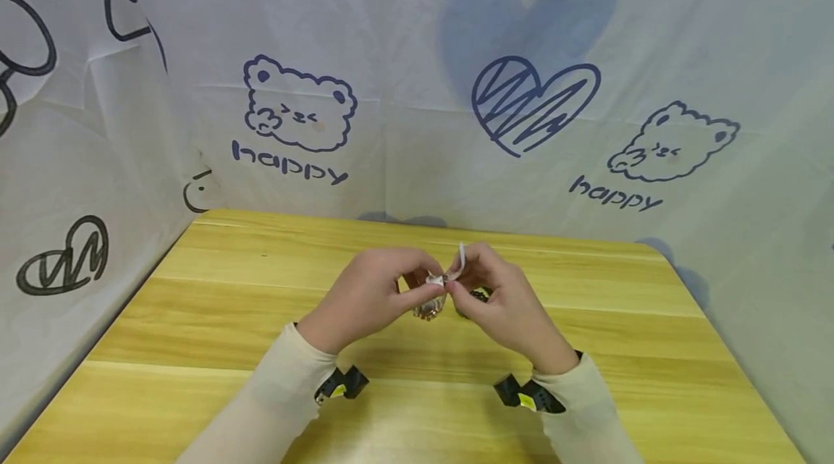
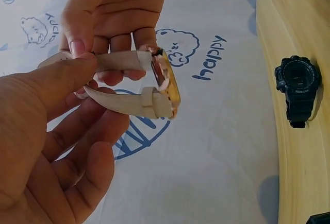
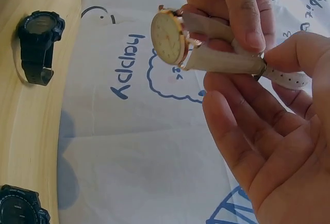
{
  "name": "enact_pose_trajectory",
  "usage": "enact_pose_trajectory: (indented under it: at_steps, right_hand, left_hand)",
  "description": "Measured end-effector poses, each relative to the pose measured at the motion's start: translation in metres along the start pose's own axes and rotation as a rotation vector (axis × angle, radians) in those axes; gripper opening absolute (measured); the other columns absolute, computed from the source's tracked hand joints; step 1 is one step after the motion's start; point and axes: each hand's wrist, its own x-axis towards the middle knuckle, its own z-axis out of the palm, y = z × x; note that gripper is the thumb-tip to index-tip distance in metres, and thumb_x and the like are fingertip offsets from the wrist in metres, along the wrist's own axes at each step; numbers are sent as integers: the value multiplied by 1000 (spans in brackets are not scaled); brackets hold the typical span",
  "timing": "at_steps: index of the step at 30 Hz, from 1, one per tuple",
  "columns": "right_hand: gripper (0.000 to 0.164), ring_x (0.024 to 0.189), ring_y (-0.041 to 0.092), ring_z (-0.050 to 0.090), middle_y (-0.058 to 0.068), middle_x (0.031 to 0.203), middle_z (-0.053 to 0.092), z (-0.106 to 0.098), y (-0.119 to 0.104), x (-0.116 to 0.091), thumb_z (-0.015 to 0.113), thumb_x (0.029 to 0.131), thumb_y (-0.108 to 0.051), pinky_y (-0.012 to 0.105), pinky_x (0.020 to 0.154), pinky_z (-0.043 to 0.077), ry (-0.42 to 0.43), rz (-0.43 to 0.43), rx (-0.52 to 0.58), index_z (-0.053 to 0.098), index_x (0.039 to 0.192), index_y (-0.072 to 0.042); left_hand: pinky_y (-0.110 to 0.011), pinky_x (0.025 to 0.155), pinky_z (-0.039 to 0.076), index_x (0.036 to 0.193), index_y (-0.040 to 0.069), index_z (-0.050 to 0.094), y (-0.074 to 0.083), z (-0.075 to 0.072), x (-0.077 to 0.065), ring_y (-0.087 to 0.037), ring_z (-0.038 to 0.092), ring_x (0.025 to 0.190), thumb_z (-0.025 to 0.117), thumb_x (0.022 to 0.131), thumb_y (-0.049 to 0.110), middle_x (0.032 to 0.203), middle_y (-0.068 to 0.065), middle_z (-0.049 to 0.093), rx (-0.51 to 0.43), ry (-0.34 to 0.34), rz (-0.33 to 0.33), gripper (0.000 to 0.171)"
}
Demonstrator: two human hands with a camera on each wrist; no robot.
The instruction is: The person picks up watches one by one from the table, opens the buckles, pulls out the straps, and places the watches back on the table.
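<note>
A wristwatch (image 1: 426, 310) with a gold case and a pale strap hangs between both hands above the table. Its cream dial (image 3: 168, 37) shows in the right wrist view. The left hand (image 1: 371, 297) pinches the strap near the buckle. Opposite it, the right hand (image 1: 511, 305) pinches the strap close to the buckle too, thumb against fingers. The holed strap end (image 3: 287, 79) sticks out past the buckle in the right wrist view. Both strap halves meet in a loop. Fingers partly cover the buckle, so whether it is fastened cannot be told.
A black digital watch (image 2: 298, 82) lies on the wooden table (image 1: 260, 290). Another black watch (image 3: 20, 206) shows at the lower left of the right wrist view. White cloth (image 1: 417, 30) with blue drawings hangs behind the table and along its left side.
</note>
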Motion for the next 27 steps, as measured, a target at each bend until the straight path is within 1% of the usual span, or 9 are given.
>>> enact_pose_trajectory:
  at_steps: [3, 7, 13, 20, 23, 27]
  right_hand:
    - [15, 81, 16, 69, 1, 96, 69, 0, 0, 0, 63, 100, 0, 35, 71, 59, 2, -8, 1, 57, 109, -11]
    - [12, 80, 20, 69, 1, 96, 68, 0, 0, 0, 62, 102, -3, 33, 70, 58, 0, -16, 1, 58, 111, -10]
    - [13, 78, 17, 67, 2, 96, 66, -2, -2, -1, 63, 103, -4, 29, 67, 55, -27, -1, 14, 59, 113, -9]
    - [12, 78, 26, 67, 2, 101, 70, -3, -2, 0, 60, 104, -5, 30, 67, 56, -73, 0, -18, 60, 114, -12]
    - [11, 76, 25, 67, 4, 100, 71, -2, -1, 0, 60, 104, -7, 30, 65, 56, -79, 8, -15, 60, 114, -12]
    - [9, 72, 27, 66, 5, 96, 70, -1, 1, 0, 62, 104, -9, 30, 62, 54, -83, 38, 31, 59, 113, -11]
  left_hand:
    - [-22, 57, 49, 102, 26, 75, 0, 1, 0, 7, 60, 72, 75, 97, 29, 81, 21, 66, 17, 1, 8, 5]
    - [-22, 56, 48, 103, 25, 75, -1, 1, -1, 7, 59, 70, 75, 97, 28, 81, 21, 67, 27, 7, 1, 6]
    - [-20, 61, 51, 104, 24, 74, 0, 0, -1, 6, 61, 73, 74, 98, 28, 84, 18, 68, 45, -17, -6, 7]
    - [-23, 73, 56, 109, 22, 75, -1, 1, -1, -1, 68, 89, 70, 100, 35, 99, 13, 74, 67, -35, -2, 17]
    - [-23, 72, 56, 109, 21, 76, -1, 2, -1, 2, 68, 86, 71, 100, 34, 96, 13, 74, 58, -41, -6, 16]
    - [-21, 68, 54, 104, 22, 78, -1, 2, -1, 5, 65, 80, 73, 98, 33, 90, 15, 73, 49, -44, -23, 13]
